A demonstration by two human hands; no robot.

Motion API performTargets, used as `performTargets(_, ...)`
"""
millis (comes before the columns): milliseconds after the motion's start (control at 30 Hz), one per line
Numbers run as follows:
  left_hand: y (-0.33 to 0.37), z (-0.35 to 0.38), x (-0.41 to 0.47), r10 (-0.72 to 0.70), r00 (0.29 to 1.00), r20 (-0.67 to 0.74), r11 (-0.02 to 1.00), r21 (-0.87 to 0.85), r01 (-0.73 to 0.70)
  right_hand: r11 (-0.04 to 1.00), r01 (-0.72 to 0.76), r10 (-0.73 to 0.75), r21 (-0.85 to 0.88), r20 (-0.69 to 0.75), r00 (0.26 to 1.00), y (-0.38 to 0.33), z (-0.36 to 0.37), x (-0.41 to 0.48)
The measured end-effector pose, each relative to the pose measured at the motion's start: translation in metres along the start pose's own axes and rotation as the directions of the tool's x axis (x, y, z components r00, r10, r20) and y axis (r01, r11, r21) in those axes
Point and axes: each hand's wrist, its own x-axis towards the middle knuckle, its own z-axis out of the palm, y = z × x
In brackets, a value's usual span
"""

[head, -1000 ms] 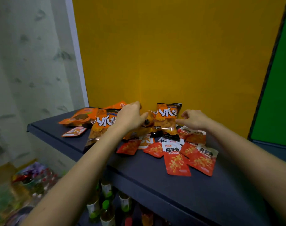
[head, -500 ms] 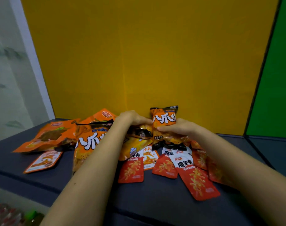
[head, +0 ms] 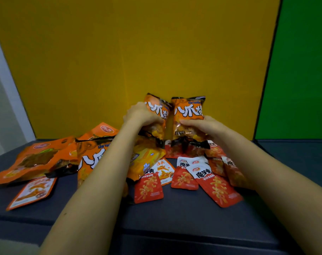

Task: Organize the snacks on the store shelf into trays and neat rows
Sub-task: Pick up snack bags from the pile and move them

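Holding two orange snack bags upright, side by side, above pile on dark shelf (head: 175, 218); left hand (head: 141, 115) fingers (head: 154, 120) curled round middle of left bag (head: 157, 109); right hand (head: 204, 127) fingers (head: 188, 122) curled round middle of right bag (head: 188, 110); red sachets (head: 219, 188) flat on shelf below.

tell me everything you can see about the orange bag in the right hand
The orange bag is a glossy, puffy plastic snack pack with big white characters outlined in black, small script near its top and dark crimped seals at both ends. It is held upright over the red packets on the dark shelf, in front of the yellow wall. The right hand grips its lower half; a matching bag in the left hand stands close beside it, contact unclear.
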Motion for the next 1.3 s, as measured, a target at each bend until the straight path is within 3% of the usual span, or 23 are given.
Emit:
performTargets(167,0.031,0.008,-0.004,0.109,0.994,-0.03,0.97,-0.214,-0.113,0.996,0.035,-0.024,0.078,-0.137,0.99,-0.006,-0.036,-0.029)
performTargets(367,0.086,0.064,-0.022,0.304,0.92,0.246,0.881,-0.44,-0.174,0.995,0.023,0.002,0.095,-0.254,0.967,0.014,-0.111,-0.084)
performTargets(533,0.146,0.103,-0.079,0.406,0.823,0.397,0.811,-0.572,-0.124,0.991,-0.022,0.073,0.13,-0.405,0.911,0.043,-0.185,-0.145)
performTargets(967,0.33,0.225,-0.264,0.546,0.654,0.524,0.686,-0.728,0.01,0.993,-0.109,0.117,0.054,-0.658,0.744,0.098,-0.386,-0.347)
performTargets(1300,0.457,0.293,-0.365,0.626,0.598,0.501,0.619,-0.785,0.009,0.988,-0.157,0.107,0.014,-0.789,0.605,0.117,-0.518,-0.443)
